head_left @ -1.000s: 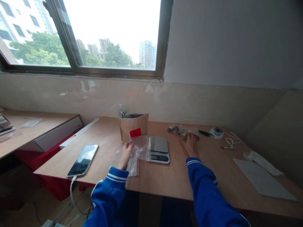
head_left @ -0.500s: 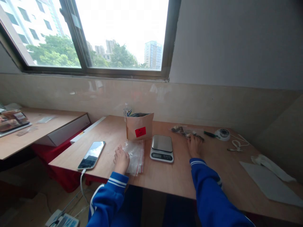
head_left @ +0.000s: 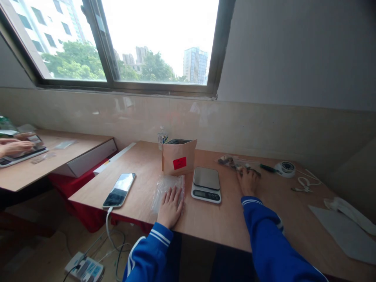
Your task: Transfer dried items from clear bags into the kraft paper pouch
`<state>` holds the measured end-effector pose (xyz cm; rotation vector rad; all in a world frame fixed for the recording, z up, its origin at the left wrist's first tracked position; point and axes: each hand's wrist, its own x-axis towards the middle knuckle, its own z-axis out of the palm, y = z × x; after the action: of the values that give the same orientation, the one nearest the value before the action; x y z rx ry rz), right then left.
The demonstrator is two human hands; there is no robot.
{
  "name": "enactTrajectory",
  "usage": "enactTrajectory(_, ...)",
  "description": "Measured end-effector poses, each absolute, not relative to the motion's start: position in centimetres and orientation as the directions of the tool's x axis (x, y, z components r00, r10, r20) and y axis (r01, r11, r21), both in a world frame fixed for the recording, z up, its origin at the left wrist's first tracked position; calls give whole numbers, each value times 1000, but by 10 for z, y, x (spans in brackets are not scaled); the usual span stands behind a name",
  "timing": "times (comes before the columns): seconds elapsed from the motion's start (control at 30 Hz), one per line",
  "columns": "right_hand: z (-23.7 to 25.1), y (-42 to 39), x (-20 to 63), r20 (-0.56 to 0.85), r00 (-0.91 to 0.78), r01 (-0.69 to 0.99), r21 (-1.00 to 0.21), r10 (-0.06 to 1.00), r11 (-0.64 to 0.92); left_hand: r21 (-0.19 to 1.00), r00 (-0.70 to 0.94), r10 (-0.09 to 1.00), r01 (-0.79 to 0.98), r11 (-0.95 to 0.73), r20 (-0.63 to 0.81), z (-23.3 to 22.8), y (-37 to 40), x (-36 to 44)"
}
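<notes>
Left hand spread flat, pressing stack of clear zip-lock plastic bags on wooden table. Right hand open, fingertips touching clear filled bag. Open brown kraft pouch upright beside silver digital scale; contents hidden.

A phone lies screen-up to the left of the left hand, its cable dropping off the table edge to a power strip on the floor. Between the two hands sits a scale, and beyond the left hand stands a paper pouch with a red label, a bottle just behind it. To the right of the right hand lie a green pen, a tape roll, a white cord, a cloth and a grey sheet, while far left another person's hand rests on a second table.
</notes>
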<state>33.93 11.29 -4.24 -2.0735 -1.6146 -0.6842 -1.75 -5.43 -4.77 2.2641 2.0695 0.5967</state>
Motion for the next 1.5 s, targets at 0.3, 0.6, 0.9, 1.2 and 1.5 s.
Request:
enactTrajectory(0.3,-32,98,338,728,283,957,-262,624,-128,317,23,963,942,-110,267,-41,-54,-15)
enactTrajectory(0.6,-5,-10,295,741,605,691,-670,290,270,541,-46,969,835,-96,242,-28,-62,-11)
enactTrajectory(0.9,94,-103,175,506,650,201,-834,568,513,878,171,909,239,-414,381,62,-100,41)
enactTrajectory(1.2,59,-117,176,387,747,107,-873,541,476,961,-187,977,-235,-144,101,44,-116,34)
enactTrajectory(1.5,40,-114,172,358,408,-144,-883,840,446,929,-271,962,-362,-74,-29,41,-115,35)
